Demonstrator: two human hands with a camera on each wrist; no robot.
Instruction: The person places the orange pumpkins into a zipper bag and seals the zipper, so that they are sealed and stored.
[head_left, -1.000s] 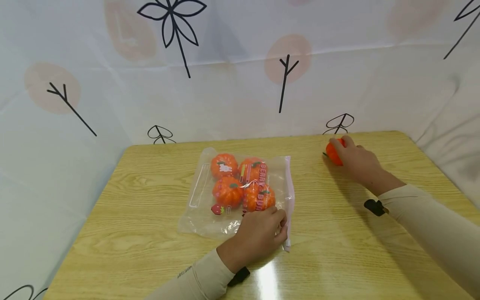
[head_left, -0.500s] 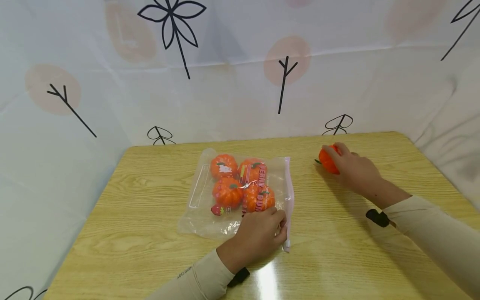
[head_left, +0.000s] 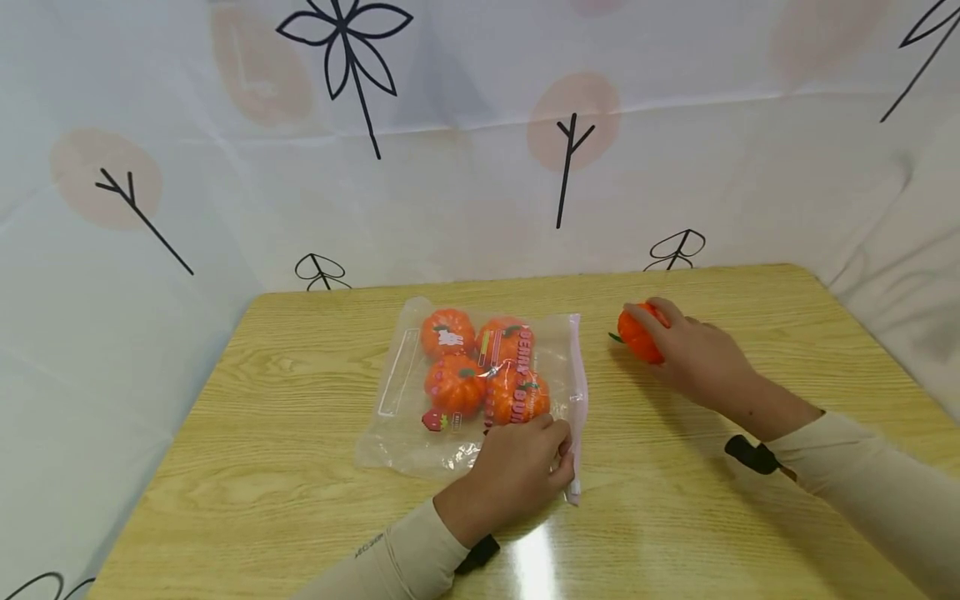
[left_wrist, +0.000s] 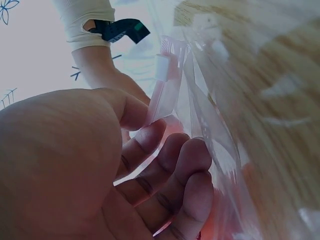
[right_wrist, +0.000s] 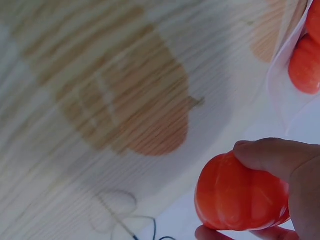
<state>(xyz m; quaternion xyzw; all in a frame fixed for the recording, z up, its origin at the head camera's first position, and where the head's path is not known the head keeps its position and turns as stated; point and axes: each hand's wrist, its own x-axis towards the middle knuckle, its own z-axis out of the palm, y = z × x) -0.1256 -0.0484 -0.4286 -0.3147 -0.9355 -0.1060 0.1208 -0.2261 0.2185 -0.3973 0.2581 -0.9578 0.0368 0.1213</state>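
Observation:
In the head view my right hand (head_left: 701, 362) grips a small orange toy pumpkin (head_left: 640, 335), its green stem pointing left. The right wrist view shows this pumpkin (right_wrist: 242, 195) between thumb and fingers, above its reflection in the tabletop. My left hand (head_left: 517, 467) pinches the pink zip edge (left_wrist: 165, 90) of a clear zip bag (head_left: 397, 433) at the near right corner. Inside the bag lie several orange pumpkins (head_left: 455, 384) under pink printed lettering. The bag's opening side faces right, toward the held pumpkin.
A glossy wood-grain table (head_left: 262, 467) carries the bag. Behind it hangs a white cloth (head_left: 465, 208) with black plant drawings and peach spots. Each wrist wears a black strap mount (head_left: 752, 455).
My right hand has carried the pumpkin left and slightly nearer, from the table's far right toward the bag. The left hand and the bag have stayed in place.

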